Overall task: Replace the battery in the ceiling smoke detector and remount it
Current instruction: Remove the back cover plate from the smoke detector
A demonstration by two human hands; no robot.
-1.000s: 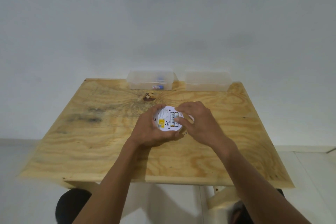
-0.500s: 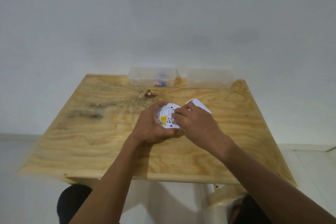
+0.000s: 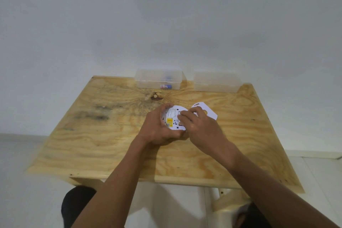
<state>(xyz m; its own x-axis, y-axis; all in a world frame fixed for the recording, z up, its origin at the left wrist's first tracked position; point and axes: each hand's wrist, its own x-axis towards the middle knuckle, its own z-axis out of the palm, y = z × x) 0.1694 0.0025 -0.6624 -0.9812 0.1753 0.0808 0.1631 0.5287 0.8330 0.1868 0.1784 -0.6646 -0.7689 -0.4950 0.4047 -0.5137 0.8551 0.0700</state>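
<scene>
Hiding the smoke detector (image 3: 173, 119) battery bay, perhaps: right hand (image 3: 200, 127)

Smoke detector (image 3: 173, 119): round, white, turned back-side up above the table middle; printed label and yellow sticker are seen on its back. Battery bay is hidden by fingers. Mounting plate (image 3: 205, 112): white, flat, with cut-outs, laid just right of the detector.
</scene>
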